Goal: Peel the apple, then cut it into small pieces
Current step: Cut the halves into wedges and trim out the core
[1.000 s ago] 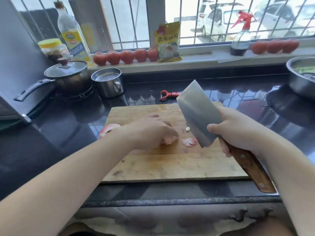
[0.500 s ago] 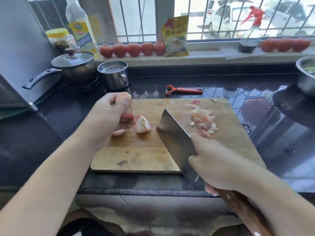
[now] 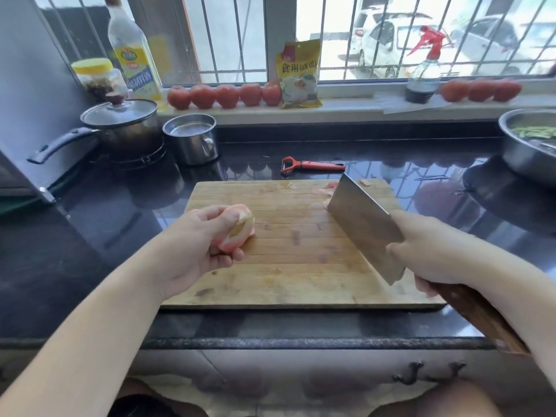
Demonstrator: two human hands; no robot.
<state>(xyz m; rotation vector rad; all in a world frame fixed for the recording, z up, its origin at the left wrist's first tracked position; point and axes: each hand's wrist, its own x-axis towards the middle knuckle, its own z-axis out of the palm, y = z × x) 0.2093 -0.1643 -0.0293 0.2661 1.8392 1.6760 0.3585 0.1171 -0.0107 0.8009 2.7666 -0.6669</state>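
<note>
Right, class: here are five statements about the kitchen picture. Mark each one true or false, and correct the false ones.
1. The left hand holds a piece of apple. True.
2. The right hand grips a peeler. False: it grips a cleaver; the peeler lies on the counter behind the board.
3. The pot has its lid on. True.
4. The cleaver's blade is cutting into the apple piece. False: it is apart from it, over the right side of the board.
5. Tomatoes line the windowsill. True.
</note>
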